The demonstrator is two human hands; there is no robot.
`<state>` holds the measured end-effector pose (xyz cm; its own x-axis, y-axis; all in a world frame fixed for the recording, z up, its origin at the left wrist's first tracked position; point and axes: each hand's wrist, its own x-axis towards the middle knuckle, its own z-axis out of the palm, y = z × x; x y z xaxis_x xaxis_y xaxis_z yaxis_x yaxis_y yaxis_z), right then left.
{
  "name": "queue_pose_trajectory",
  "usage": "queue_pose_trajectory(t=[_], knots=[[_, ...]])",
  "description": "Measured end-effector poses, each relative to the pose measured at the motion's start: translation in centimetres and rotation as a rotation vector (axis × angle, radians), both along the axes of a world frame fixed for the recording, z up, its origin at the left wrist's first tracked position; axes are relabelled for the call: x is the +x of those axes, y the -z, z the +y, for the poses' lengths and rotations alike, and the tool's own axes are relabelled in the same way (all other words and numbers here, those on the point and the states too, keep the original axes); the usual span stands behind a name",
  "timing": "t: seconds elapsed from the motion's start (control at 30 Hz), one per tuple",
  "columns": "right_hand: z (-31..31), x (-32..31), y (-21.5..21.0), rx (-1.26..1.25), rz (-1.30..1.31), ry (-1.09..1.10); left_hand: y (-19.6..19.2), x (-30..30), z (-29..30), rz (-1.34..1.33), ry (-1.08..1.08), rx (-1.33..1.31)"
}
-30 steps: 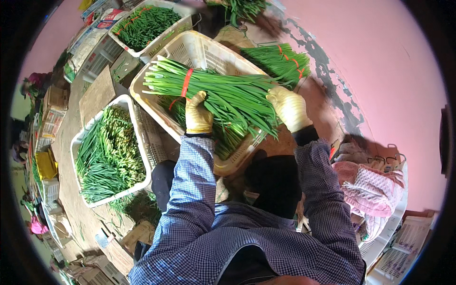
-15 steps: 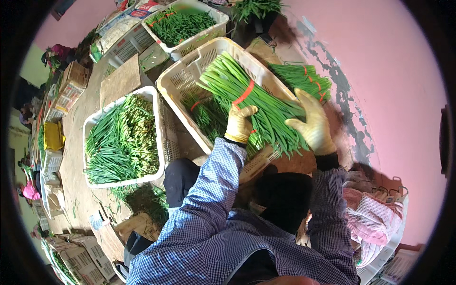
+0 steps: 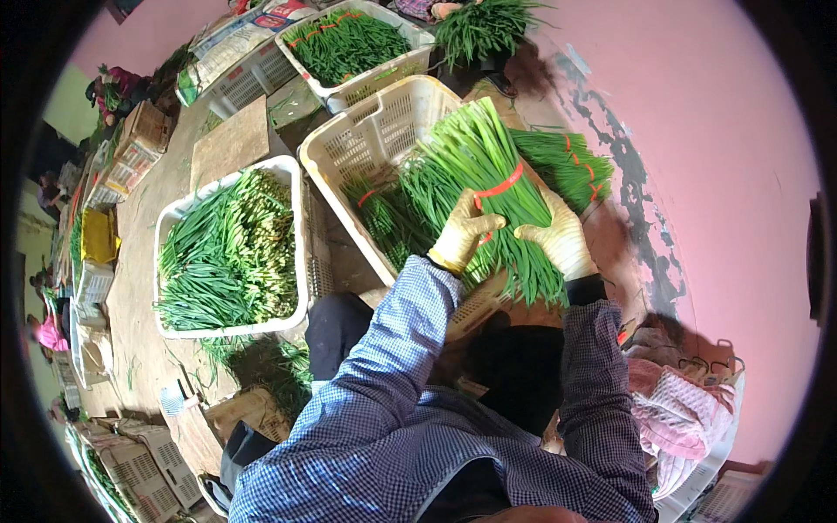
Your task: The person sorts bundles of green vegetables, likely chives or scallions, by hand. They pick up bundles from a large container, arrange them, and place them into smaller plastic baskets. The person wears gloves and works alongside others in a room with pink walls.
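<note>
While both gloved hands clasp the chive bundle over the cream crate, left hand closes at its red band; right hand cups the lower stalks.

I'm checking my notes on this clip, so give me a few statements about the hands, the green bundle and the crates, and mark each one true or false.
1. Both hands wear yellow gloves. True: the left hand and the right hand are both gloved.
2. The bundle of green stalks is tied with a blue band. False: the band is red.
3. Both hands rest on that bundle. True.
4. The bundle lies over a cream slotted crate. True.
5. The white crate to the person's left holds nothing. False: it is full of loose green stalks.
6. The floor on the right is green. False: it is pink.
</note>
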<state>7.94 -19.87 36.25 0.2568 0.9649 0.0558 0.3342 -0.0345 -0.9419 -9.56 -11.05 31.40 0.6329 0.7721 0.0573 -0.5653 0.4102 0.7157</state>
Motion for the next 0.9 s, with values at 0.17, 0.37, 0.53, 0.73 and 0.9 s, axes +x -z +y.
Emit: queue_pose_trajectory(t=[0.17,0.37,0.53,0.73,0.9], knots=[[-0.1,-2.3,-1.5,-0.024,-0.598,0.27,3.5,-1.6,-2.0,0.035,-0.104,-0.126],[-0.9,-7.7,-1.4,0.036,-1.168,0.031,0.9,0.8,-3.2,-0.266,-0.291,-0.283],[-2.7,-1.8,0.0,0.217,-0.238,0.111,1.4,-2.1,-0.8,-0.265,-0.241,-0.41],[-4.2,6.8,-2.7,0.092,-0.347,0.502,3.4,-7.5,3.0,-0.32,-0.217,-0.419],[-2.7,5.1,-2.6,0.192,-0.301,0.378,3.3,-8.6,4.3,-0.41,-0.234,-0.34]])
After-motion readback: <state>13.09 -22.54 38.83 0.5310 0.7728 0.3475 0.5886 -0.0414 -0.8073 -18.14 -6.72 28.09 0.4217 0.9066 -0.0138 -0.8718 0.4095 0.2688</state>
